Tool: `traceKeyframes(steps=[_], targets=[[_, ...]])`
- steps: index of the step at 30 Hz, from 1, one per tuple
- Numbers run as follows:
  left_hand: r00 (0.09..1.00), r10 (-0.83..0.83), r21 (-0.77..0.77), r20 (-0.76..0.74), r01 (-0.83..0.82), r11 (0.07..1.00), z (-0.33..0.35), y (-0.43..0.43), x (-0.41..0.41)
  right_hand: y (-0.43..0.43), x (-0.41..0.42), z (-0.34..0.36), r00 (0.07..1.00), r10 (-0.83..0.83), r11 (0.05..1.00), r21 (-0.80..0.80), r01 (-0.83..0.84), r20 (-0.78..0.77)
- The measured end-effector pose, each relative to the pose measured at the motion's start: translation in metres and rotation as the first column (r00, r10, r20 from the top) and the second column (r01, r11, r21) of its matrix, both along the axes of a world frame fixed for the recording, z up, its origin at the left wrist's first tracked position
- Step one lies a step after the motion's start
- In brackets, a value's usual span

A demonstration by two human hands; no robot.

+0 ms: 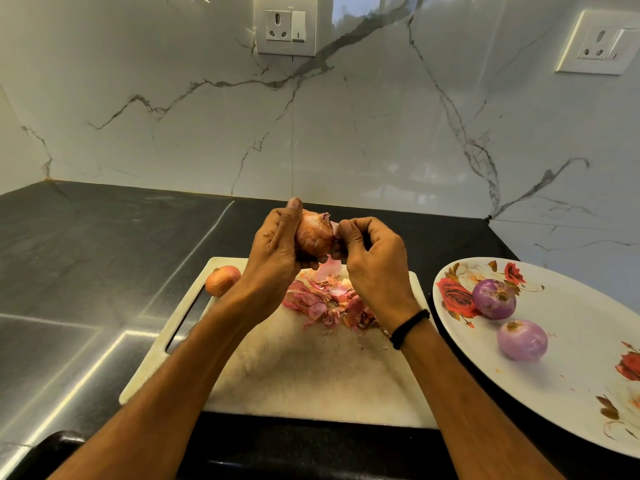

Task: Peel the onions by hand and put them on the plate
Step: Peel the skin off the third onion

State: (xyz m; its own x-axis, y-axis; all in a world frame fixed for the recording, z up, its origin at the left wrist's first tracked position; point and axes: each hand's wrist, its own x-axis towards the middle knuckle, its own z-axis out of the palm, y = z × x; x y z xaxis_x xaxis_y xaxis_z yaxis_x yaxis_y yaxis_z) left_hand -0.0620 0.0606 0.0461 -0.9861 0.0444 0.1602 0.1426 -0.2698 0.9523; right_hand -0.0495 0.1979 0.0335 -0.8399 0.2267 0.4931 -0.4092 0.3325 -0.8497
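Cradles onion (313,237) in left hand (277,251), tip pointing right; pinches skin (326,220) there with right hand (374,258).

Bare forearms, no sleeves; black braided band (409,328) round right wrist; short nails.

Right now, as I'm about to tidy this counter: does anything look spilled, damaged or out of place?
Only the peels: a loose heap in the middle of the cutting board, with small flecks strewn toward its right edge. That fits peeling. The two peeled onions sit on the plate; nothing looks damaged.
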Motion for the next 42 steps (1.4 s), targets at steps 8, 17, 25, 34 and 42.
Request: traceKeyframes(steps=[8,17,25,34,42], targets=[[0.999,0.020,0.092,0.047,-0.024,0.995,0.004,0.002,0.003,0.005,0.000,0.004,0.999,-0.008,0.997,-0.081,0.012,0.050],[0.996,-0.051,0.031,0.078,0.048,0.998,0.002,-0.002,0.002,0.003,0.003,0.007,0.996,0.042,0.984,-0.175,-0.028,0.074],[0.991,-0.133,-0.049,0.000,0.133,0.990,0.002,-0.002,0.007,0.004,0.000,0.002,0.999,0.001,1.000,-0.030,0.001,0.054],[0.994,-0.100,0.156,0.036,0.093,0.983,0.002,-0.004,0.004,0.006,0.003,0.007,0.996,0.019,0.986,-0.164,-0.005,0.082],[0.998,-0.037,0.153,0.044,0.030,0.988,0.006,-0.007,0.008,0.012,-0.001,0.006,0.983,-0.106,0.976,-0.175,0.132,0.148]])
